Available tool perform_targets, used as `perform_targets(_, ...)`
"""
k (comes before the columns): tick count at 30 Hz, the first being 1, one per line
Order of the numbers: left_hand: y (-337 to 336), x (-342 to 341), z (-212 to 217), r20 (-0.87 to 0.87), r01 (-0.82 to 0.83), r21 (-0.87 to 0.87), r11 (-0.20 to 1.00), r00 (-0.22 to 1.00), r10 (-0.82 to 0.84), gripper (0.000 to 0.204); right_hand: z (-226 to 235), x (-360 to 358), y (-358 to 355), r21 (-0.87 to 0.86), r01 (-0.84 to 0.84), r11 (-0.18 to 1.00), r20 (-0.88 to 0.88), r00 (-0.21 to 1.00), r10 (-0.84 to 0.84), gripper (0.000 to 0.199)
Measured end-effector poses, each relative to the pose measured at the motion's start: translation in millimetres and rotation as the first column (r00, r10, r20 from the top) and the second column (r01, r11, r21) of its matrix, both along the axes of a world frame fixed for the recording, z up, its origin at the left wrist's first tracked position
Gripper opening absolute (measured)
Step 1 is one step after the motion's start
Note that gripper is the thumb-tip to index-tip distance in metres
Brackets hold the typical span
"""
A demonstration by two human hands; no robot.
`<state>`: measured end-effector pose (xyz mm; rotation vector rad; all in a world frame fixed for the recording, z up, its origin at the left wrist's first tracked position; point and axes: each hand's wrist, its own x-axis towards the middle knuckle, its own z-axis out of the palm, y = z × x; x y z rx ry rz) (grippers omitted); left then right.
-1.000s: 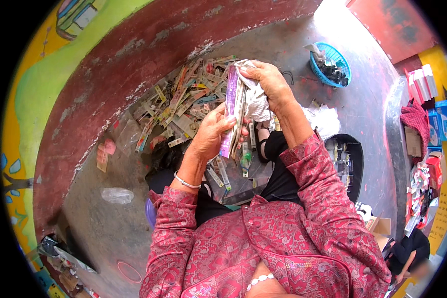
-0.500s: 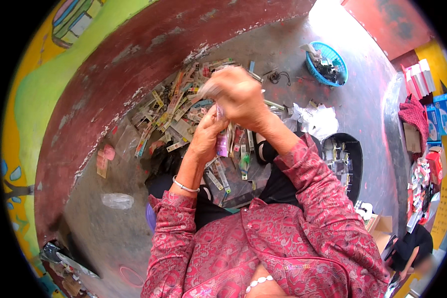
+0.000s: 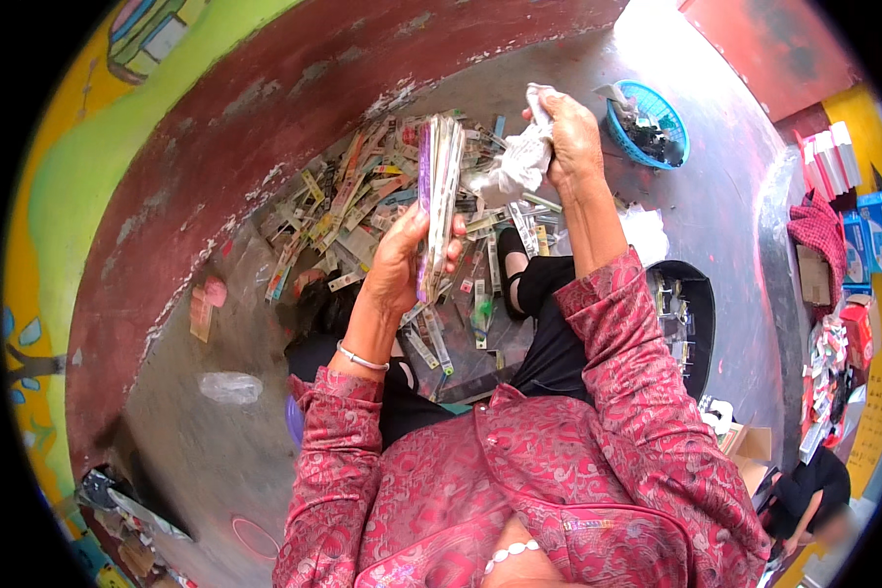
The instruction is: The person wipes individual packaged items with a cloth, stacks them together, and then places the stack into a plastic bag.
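Observation:
My left hand (image 3: 398, 257) is wrapped round a bundle of long, thin, flat packets (image 3: 441, 196), held upright with a purple one along its left side. My right hand (image 3: 574, 142) grips a crumpled white cloth (image 3: 521, 162), raised to the right of the bundle and apart from it. Below both hands, a wide pile of long narrow packets (image 3: 348, 201) lies scattered on the floor. A few more packets (image 3: 436, 338) lie between my legs, one with a green part at its end (image 3: 481, 314).
A blue plastic basket (image 3: 684, 137) with dark items stands at the far right. Beside my right leg are white plastic (image 3: 647, 233) and a black tub (image 3: 696, 328) of small packages. Clear plastic (image 3: 231, 388) lies at left. Another person (image 3: 815, 495) is at lower right, near stacked boxes.
My right hand, blurred and close over the left one before, has moved up and right with the white cloth in view. The bundle in my left hand now stands higher and more exposed.

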<state>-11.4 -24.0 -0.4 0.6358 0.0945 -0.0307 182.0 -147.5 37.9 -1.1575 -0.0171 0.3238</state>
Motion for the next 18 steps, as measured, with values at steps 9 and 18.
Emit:
perform_targets(9, 3.0, 2.4, -4.2, -0.065, -0.014, 0.036, 0.999, 0.998, 0.017, 0.053, 17.4, -21.4, 9.4, 0.375, -0.199, 0.905, 0.022, 0.978, 0.206, 0.026)
perform_targets(18, -0.5, 2.9, -3.4, -0.143, -0.166, 0.111, 0.98, 0.973, 0.181, 0.051, 2.0, -78.2, 35.4, -0.587, 0.208, 0.782, 0.806, 0.242, 0.541, 0.022)
